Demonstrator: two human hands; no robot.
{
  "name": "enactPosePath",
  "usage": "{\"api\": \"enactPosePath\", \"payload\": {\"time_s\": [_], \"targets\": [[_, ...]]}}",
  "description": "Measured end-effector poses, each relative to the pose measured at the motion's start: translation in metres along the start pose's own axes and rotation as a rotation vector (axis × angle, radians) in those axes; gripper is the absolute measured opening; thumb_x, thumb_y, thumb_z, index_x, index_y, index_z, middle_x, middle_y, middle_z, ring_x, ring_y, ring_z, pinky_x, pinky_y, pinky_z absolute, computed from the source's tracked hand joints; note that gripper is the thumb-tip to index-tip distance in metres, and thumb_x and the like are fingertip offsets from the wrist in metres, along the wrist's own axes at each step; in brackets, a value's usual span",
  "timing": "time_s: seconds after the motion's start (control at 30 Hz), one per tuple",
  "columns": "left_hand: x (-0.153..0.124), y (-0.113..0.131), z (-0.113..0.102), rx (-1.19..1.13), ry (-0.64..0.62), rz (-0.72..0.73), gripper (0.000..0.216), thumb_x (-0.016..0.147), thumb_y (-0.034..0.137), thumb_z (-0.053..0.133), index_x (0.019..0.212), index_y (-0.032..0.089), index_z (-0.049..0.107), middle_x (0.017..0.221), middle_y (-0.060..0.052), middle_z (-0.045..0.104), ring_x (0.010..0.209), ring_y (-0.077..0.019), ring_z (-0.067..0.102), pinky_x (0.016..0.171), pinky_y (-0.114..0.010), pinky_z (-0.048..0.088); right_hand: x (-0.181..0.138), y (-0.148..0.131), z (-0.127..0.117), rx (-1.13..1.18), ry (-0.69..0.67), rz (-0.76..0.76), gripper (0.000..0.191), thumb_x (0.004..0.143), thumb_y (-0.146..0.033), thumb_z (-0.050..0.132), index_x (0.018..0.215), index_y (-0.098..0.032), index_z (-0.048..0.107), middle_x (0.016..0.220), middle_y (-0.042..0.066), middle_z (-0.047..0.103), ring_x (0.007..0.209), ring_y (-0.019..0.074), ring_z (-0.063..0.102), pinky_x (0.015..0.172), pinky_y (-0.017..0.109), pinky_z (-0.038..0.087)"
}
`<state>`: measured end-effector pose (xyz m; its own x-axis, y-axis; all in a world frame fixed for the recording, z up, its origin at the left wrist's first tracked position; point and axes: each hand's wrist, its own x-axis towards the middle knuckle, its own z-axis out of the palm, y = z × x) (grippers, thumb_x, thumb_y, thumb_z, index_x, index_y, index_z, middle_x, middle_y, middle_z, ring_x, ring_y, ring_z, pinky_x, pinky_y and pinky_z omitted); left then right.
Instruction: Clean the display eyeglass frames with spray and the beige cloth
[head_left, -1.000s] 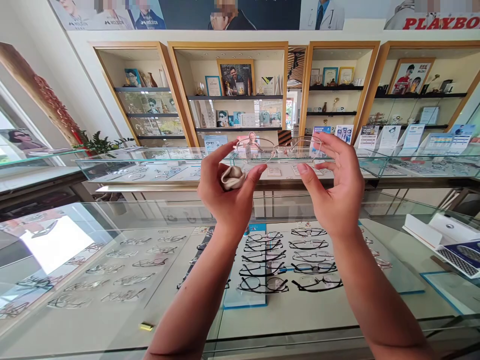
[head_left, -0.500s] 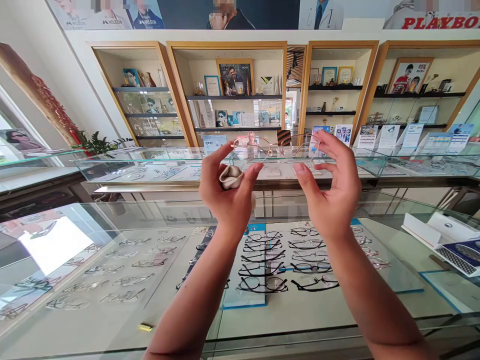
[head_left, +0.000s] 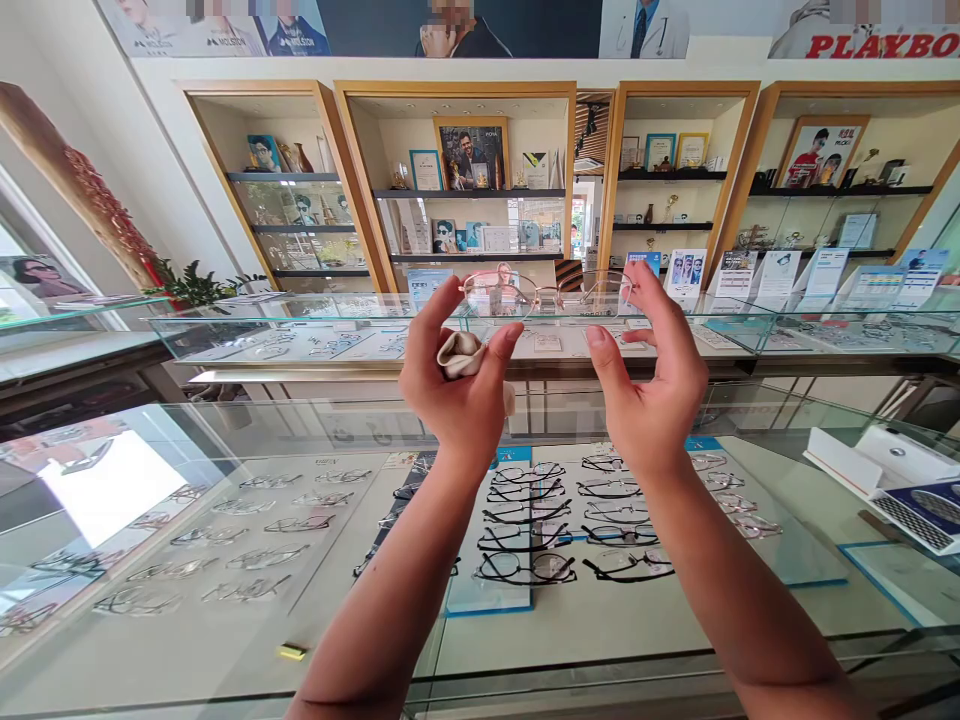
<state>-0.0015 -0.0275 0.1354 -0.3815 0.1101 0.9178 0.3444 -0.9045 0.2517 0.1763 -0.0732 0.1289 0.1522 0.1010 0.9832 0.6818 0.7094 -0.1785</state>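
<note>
Between my two hands, at chest height above the counter, is a pair of thin-rimmed eyeglasses (head_left: 550, 293). My left hand (head_left: 459, 390) has its index finger at the left end of the rim, with the thumb bent below and apart from the lens. A crumpled beige cloth (head_left: 459, 355) is tucked in the left palm. At the right end of the rim, my right hand (head_left: 652, 385) has its raised fingers curled, and its thumb points up below the lens. The temples and exact grip points are hidden behind the fingers.
Below my forearms lies a glass display counter (head_left: 247, 650) with rows of eyeglass frames (head_left: 525, 510) inside. A small yellow object (head_left: 291, 652) is at front left. White boxes (head_left: 885, 470) stand at right. Another glass case (head_left: 337, 340) and wooden shelves (head_left: 341, 200) are farther back.
My right hand has shifted slightly left, and the eyeglasses have moved a little left with it. The cloth stays in my left palm.
</note>
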Motion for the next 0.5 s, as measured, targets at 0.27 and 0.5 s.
{"api": "enactPosePath", "payload": {"time_s": [0.27, 0.5], "targets": [[-0.0005, 0.0082, 0.0023, 0.066, 0.032, 0.019, 0.047, 0.091, 0.041, 0.09, 0.136, 0.033, 0.076, 0.139, -0.009, 0.083, 0.083, -0.0207, 0.069, 0.07, -0.039, 0.054, 0.0, 0.0002, 0.0011, -0.006, 0.01, 0.024, 0.067, 0.113, -0.046, 0.061, 0.177, -0.037, 0.046, 0.171, 0.013, 0.063, 0.148, 0.0386, 0.07, 0.102, 0.061, 0.073], [-0.0012, 0.006, 0.0032, 0.104, 0.043, 0.07, 0.049, 0.091, 0.041, 0.091, 0.135, 0.028, 0.075, 0.137, -0.011, 0.082, 0.095, -0.0233, 0.074, 0.073, -0.038, 0.056, -0.0012, 0.0053, 0.0036, -0.014, 0.005, 0.024, 0.07, 0.112, -0.046, 0.062, 0.179, -0.038, 0.043, 0.171, 0.014, 0.063, 0.143, 0.0381, 0.073, 0.096, 0.056, 0.074]]}}
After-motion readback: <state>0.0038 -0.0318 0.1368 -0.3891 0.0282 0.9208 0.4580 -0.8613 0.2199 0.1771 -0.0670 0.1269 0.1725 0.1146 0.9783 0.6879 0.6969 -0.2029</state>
